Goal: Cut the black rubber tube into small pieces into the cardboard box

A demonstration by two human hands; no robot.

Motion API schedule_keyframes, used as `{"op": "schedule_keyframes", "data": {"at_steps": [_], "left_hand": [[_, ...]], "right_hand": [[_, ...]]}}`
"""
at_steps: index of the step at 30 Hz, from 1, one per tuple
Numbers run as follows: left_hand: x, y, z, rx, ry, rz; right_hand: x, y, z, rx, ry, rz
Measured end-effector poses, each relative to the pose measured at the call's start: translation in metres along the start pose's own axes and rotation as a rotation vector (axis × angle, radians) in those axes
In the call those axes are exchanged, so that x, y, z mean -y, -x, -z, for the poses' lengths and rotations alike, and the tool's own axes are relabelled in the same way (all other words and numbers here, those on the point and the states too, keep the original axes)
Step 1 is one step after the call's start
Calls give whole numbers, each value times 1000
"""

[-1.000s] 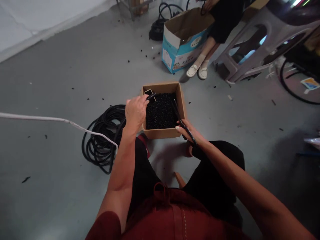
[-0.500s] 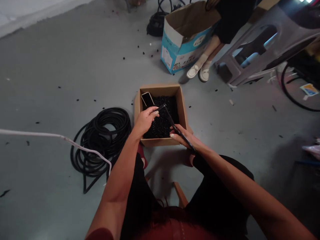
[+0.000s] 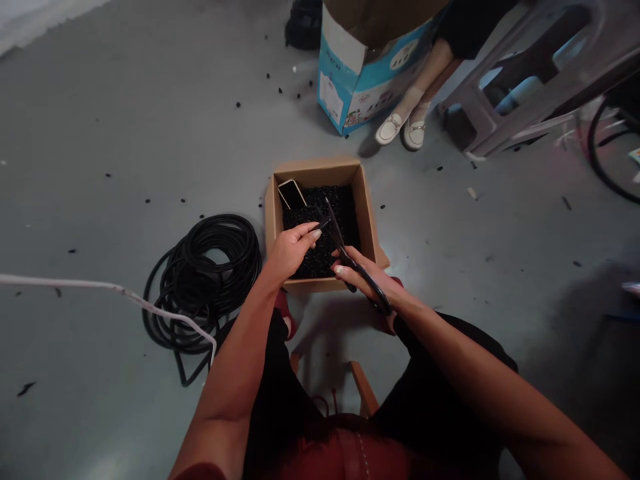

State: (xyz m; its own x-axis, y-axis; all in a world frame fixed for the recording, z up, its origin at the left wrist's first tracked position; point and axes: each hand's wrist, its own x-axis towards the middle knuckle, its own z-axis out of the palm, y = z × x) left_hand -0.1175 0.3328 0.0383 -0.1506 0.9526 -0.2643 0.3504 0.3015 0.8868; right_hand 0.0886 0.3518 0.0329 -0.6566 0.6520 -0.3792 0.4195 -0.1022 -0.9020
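Note:
Over the cardboard box [image 3: 320,164], my left hand [image 3: 293,249] pinches a short black strip [image 3: 324,224] between thumb and fingertips. My right hand [image 3: 365,268] grips a pair of black-handled scissors [image 3: 379,297] by the handles. The blades point up and away from me, parted, right beside the strip's free end. Below the hands the box holds a heap of small black pieces [image 3: 315,265]. A phone-like slab [image 3: 292,195], dark with a light edge, leans in the box's far left corner.
A coil of black hose [image 3: 200,287] lies left of the box, near a white cord [image 3: 160,311]. Beyond stand a blue-and-white carton [image 3: 340,90] and a person's feet in white shoes [image 3: 390,128]. A grey plastic stool [image 3: 483,127] is at right. Small black bits dot the floor.
The scissor blades, nearly closed at the strip's tip before, are now parted and turned more upright. Both hands have shifted slightly. The camera view has tilted a little downward.

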Motion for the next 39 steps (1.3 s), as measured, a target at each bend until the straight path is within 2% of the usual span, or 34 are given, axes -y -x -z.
{"op": "schedule_keyframes", "data": {"at_steps": [6, 16, 26, 32, 39], "left_hand": [[-5, 2, -1, 44, -37, -23], [0, -3, -12, 89, 34, -52], [-1, -10, -18, 103, 27, -48], [-5, -14, -17, 87, -66, -47], [-11, -11, -18, 94, -260, -75]], "right_hand": [[-8, 0, 4, -26, 69, 30], [-7, 1, 7, 54, -38, -10], [-12, 2, 14, 12, -18, -17], [-7, 2, 14, -40, 43, -61], [-14, -3, 12, -50, 69, -65]]}}
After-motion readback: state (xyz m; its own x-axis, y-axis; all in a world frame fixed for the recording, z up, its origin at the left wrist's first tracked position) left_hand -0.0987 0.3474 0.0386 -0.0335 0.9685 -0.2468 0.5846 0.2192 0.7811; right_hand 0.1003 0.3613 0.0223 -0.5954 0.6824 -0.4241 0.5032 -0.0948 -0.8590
